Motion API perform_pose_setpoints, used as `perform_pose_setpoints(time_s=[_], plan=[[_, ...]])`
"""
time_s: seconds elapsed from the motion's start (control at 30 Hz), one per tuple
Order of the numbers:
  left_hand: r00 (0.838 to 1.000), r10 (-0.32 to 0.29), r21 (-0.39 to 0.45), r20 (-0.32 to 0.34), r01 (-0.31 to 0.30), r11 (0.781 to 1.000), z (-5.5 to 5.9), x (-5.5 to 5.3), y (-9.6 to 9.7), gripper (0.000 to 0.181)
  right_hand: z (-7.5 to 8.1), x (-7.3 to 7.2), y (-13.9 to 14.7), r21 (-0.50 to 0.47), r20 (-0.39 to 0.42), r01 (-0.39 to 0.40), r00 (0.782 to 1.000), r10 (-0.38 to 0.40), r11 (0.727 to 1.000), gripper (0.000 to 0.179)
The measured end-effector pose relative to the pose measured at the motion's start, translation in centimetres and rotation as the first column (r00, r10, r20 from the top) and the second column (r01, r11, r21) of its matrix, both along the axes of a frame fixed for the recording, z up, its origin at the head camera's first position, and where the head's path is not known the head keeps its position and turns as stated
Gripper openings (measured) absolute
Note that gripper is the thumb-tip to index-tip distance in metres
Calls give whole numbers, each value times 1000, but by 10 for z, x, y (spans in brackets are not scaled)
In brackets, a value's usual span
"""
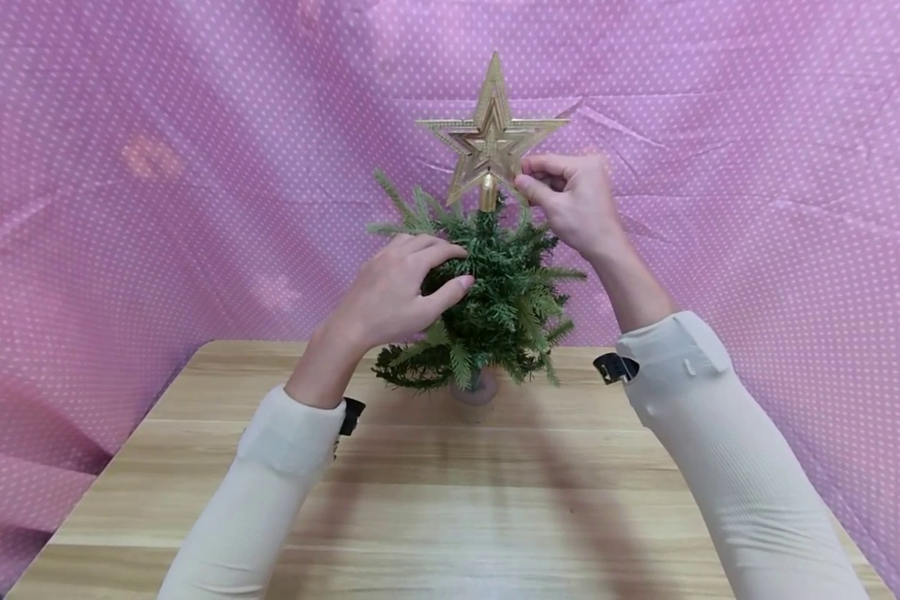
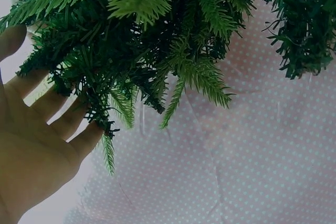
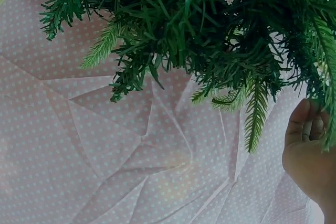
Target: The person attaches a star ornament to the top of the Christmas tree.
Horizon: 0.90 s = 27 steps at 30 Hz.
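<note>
A gold star tree topper point(image 1: 491, 137) stands upright at the top of a small green artificial Christmas tree point(image 1: 495, 283). Its gold socket point(image 1: 487, 193) sits over the tree's tip. My right hand point(image 1: 573, 200) pinches the star's lower right point between thumb and fingers; in the right wrist view this hand point(image 3: 310, 156) shows at the right edge, partly behind a sprig. On the tree's left side, my left hand point(image 1: 397, 287) rests against the upper branches, thumb and fingers spread apart. From the left wrist view, the left palm point(image 2: 39, 161) faces the needles, its fingertips partly hidden among them.
The tree's round base point(image 1: 474, 388) stands near the back edge of a light wooden table point(image 1: 450, 517). Pink polka-dot cloth point(image 1: 217, 167) hangs behind and at both sides. Lower branches point(image 1: 412, 367) spread out just above the tabletop.
</note>
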<state>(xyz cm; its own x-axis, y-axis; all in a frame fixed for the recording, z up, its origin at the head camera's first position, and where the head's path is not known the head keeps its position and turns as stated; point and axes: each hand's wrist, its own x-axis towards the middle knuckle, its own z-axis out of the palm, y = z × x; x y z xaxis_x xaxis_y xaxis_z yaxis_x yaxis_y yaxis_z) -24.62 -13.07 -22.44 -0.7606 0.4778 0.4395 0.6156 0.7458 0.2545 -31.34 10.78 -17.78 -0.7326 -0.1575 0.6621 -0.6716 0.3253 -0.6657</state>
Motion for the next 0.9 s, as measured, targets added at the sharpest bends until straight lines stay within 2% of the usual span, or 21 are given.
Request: perform_pose_setpoints(time_s=[0.07,0.3,0.5,0.73,0.9], plan=[[1000,-2,-4,-2,2,1000,0,0,0,51,-1,0,1,-8,11,-4,1000,4,1000,20],[1000,-2,-7,-9,2,1000,0,0,0,51,1,-1,1,41,-34,-4,999,6,999,21],[1000,1,-8,-17,-2,1000,0,1,0,50,4,1,2,64,12,-3,1000,2,998,21],[1000,5,-7,-12,-5,1000,-1,2,0,50,3,1,5,69,36,-30,999,28,997,20],[1000,4,-9,-3,-4,1000,0,2,1,50,4,0,8,59,51,-21,999,18,998,20]])
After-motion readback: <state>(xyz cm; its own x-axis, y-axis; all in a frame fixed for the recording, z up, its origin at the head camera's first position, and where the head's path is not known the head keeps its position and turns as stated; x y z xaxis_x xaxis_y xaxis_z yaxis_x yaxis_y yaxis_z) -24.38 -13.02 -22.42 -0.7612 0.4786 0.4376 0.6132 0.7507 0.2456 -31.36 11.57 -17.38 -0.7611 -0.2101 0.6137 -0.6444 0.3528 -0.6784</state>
